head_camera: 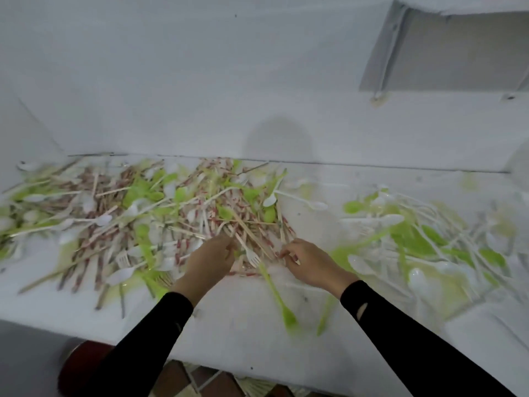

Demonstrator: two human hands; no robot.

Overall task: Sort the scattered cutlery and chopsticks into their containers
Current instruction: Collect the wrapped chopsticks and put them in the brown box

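While my left hand (210, 260) curls into the chopstick pile (252, 222), grip not discernible, and my right hand (310, 265) pinches a chopstick (296, 261), I list: white fork (251, 257), on the counter (229, 325) between both, tines toward me, handle slanting away toward the left hand.

My left hand (209, 262) reaches into the near edge of the big pile (177, 213) of paper-wrapped chopsticks, green spoons and white spoons on the white table (243, 325). Its fingers curl in beside a white fork (252, 257), but blur hides whether they hold anything. Just to the right, my right hand (309, 265) pinches a wooden stick (297, 262). A green utensil (279, 296) lies nearer, between my wrists. A second heap (429, 239) of green and white spoons spreads far right.
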